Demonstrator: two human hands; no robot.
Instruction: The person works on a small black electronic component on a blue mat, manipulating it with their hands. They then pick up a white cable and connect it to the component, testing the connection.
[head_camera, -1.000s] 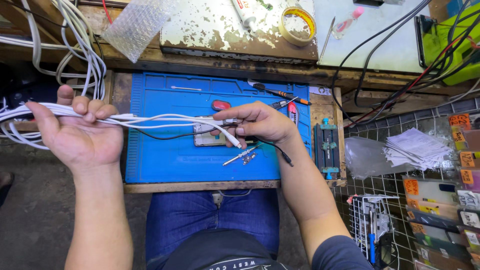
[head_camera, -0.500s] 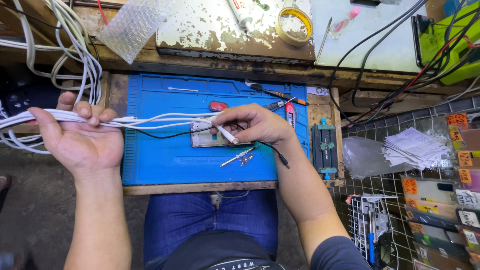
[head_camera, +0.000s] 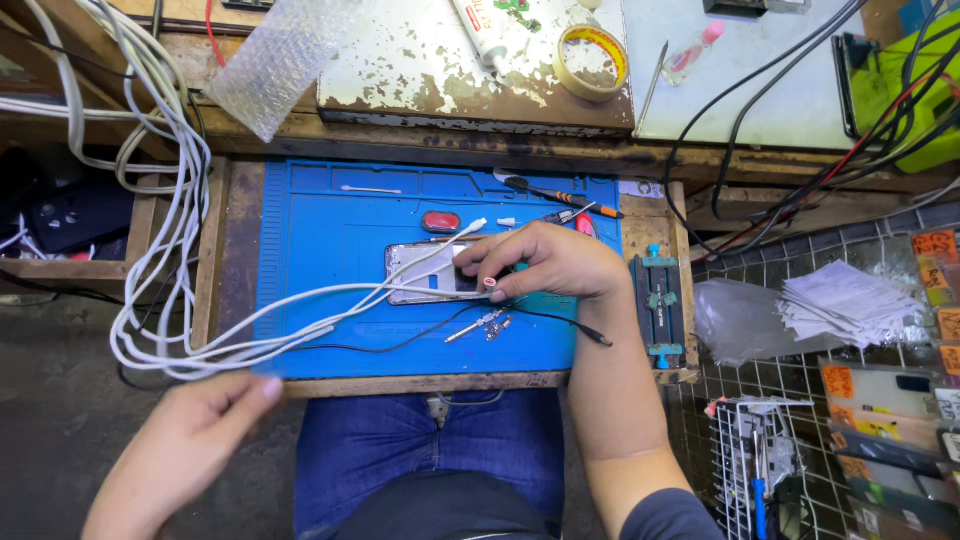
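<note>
Left hand (head_camera: 190, 440) seen nearest, low left, loosely open, nothing gripped; fingertips just below loops of white cables (head_camera: 240, 340). Right hand (head_camera: 545, 265) curled over phone (head_camera: 430, 272) on blue mat (head_camera: 320, 220), white cable ends pinched at fingertips. Black wire (head_camera: 400, 345) draped across mat. Tape roll (head_camera: 590, 62) noted on far board.

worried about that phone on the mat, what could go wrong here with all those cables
1. The right hand pinches white cables that cross the phone; a tug could drag it across the blue mat.
2. The cables loop loosely off the mat's left edge near the left hand, so they may snag.
3. Small metal parts lie loose beside a black wire and could be swept off.
</note>
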